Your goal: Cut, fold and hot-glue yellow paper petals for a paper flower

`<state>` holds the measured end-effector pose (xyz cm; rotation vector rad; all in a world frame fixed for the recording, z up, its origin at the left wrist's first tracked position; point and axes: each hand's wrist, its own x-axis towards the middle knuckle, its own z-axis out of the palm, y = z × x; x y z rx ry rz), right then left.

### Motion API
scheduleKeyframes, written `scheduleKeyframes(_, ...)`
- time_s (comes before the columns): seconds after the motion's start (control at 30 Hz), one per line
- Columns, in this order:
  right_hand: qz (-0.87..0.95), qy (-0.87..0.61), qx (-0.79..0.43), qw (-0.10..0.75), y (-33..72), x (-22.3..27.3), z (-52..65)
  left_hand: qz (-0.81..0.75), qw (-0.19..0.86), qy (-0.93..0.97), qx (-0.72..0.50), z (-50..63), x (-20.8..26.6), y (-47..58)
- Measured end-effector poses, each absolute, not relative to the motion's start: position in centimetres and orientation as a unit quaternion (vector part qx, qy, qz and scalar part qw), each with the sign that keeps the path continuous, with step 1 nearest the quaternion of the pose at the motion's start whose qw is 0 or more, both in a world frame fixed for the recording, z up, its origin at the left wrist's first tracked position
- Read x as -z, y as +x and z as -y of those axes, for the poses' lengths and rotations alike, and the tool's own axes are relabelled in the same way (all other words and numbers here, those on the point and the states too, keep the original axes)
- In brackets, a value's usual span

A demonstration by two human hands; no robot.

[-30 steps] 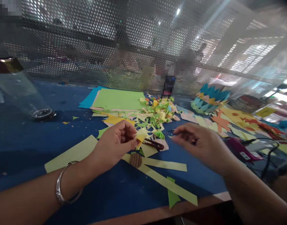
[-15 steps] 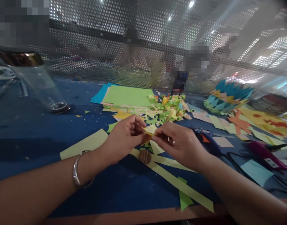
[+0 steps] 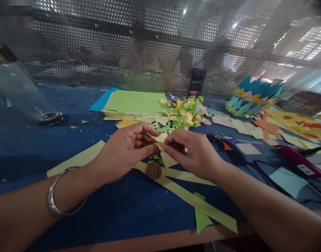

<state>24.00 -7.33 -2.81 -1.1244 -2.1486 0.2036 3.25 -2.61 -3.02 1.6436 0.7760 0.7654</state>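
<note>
My left hand (image 3: pixel 130 152), with a silver bangle on its wrist, curves its fingers and thumb around one end of a small yellow piece of paper (image 3: pixel 159 144). The fingertips of my right hand (image 3: pixel 193 150) pinch the other end, so most of the piece is hidden. Just below them a round brown disc (image 3: pixel 153 170) lies on crossed pale yellow paper strips (image 3: pixel 195 199). A green paper scrap (image 3: pixel 202 218) sits partly under one strip. Beside my left wrist lies a flat pale yellow strip (image 3: pixel 80 159).
Behind the hands are stacked coloured sheets (image 3: pixel 135 100) and a heap of paper scraps (image 3: pixel 186 113). A glass bottle (image 3: pixel 26 91) stands left. On the right are a blue glue gun (image 3: pixel 235 150), a purple power strip (image 3: pixel 300 161), cables and a paper crown (image 3: pixel 252 98).
The view has shifted slightly, so the bottle and hands sit further left. Both hands stay together at the small yellow paper, with the left fingers spread a little more.
</note>
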Motion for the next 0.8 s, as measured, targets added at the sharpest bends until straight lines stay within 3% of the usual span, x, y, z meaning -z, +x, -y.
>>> scheduleKeyframes(0.27,0.812,-0.447,-0.131,0.351,23.9,3.0,7.5,-0.344,0.463,0.744,-0.337,2.8,2.7,3.1)
scheduleKeyframes(0.8,0.793,-0.471,-0.104,0.373,23.6,3.3,7.3,-0.337,0.437,0.765,-0.333,2.9,2.2,3.1)
